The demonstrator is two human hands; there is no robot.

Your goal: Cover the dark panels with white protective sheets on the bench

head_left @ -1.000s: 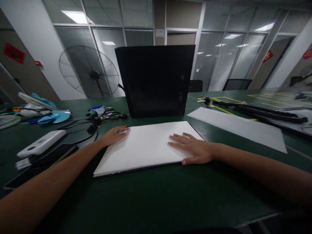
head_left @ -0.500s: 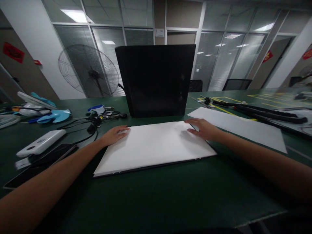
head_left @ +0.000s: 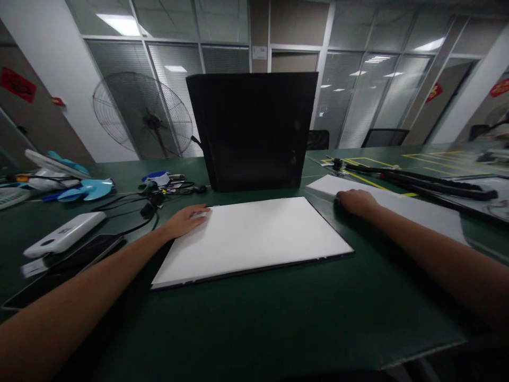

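In the head view a flat white rectangular panel (head_left: 258, 233) with a thin black edge lies on the green table before me. My left hand (head_left: 186, 220) rests at its far left corner, fingers stretched out and thumb apart, touching it lightly. To the right of the panel lies a second, thinner white sheet (head_left: 421, 212), set at an angle. My right hand (head_left: 358, 202) is at this sheet's near left edge, fingers curled together on it. Fingertips of the right hand are partly hidden beneath the hand.
A large black box-shaped case (head_left: 254, 132) stands behind the panel. At left are a white device (head_left: 66, 233), a dark phone-like slab (head_left: 79, 260), cables (head_left: 153, 204) and light-blue fan blades (head_left: 89, 190). Black cable bundles (head_left: 437, 183) lie at far right, beyond the sheet.
My right hand has left the panel's far right corner and moved right to the other white sheet, its fingers curling in. My left hand has stayed at its corner.
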